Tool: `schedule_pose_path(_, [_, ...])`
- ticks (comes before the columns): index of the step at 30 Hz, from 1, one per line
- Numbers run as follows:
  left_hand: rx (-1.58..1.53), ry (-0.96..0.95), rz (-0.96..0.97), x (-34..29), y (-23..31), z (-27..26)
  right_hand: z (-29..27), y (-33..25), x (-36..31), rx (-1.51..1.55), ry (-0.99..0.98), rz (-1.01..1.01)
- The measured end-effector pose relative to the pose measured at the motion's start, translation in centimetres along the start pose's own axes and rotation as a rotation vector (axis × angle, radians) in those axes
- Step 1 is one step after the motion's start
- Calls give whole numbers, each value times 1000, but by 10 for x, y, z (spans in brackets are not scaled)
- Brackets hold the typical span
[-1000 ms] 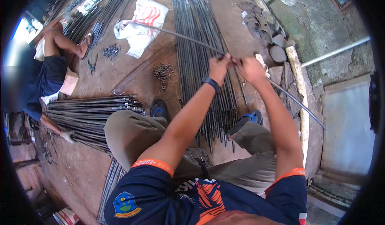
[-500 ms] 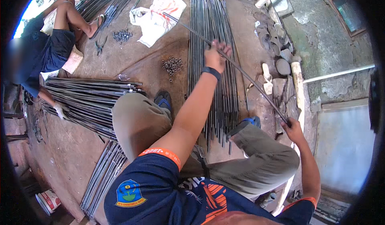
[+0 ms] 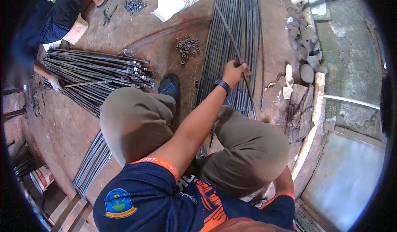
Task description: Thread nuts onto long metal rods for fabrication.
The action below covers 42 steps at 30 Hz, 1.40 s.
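My left hand (image 3: 235, 73), with a dark watch at its wrist, is closed round a thin dark metal rod (image 3: 227, 26). The rod slants from the far side down past my fingers toward my right knee. Under it lies a long bundle of similar dark rods (image 3: 247, 21) on the ground. Of my right arm (image 3: 284, 183) only a stretch shows beyond the right knee; that knee hides the hand.
Small metal nuts (image 3: 188, 45) lie left of the bundle, near a white sack (image 3: 175, 2). At left, a person's gloved hand (image 3: 55, 83) touches another rod pile (image 3: 89, 65). Sandals (image 3: 288, 82) and a pale pole (image 3: 317, 97) line the right side.
The rod has swung steeper and its near end has come down toward my knee. My right hand has left that end and dropped behind the knee. The view has shifted.
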<state>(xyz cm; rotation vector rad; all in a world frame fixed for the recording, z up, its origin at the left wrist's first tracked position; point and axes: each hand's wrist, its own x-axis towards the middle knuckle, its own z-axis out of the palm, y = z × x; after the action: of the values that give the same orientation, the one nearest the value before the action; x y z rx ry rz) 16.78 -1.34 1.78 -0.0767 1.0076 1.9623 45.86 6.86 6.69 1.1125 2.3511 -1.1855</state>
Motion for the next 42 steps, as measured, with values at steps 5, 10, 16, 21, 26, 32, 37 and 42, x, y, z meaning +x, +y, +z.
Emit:
schedule_pose_path(5, [164,58,-92,18,-20,-40,30,31,55,83,-320,102])
schedule_pose_path(10, [588,-44,-12,26,-41,-66,75,-53,186,489,-166,-148])
schedule_pose_path(16, [1390,237,-272,69,0,-139,136,-60,217,330,0,-244])
schedule_pose_path(21, [1452,688,288,99,27,-206,136,-64,218,383,-26,-196])
schedule_pose_path(26, [2004,234,392,129,37,-202,126,-50,226,340,7,-171])
schedule_pose_path(32, [2111,127,404,145,36,-210,125,-43,216,351,23,-134])
schedule_pose_path(37, [1962,242,499,147,41,-209,120,-57,205,345,10,-121])
schedule_pose_path(42, [106,247,160,149,72,-195,123,-60,194,387,42,-195])
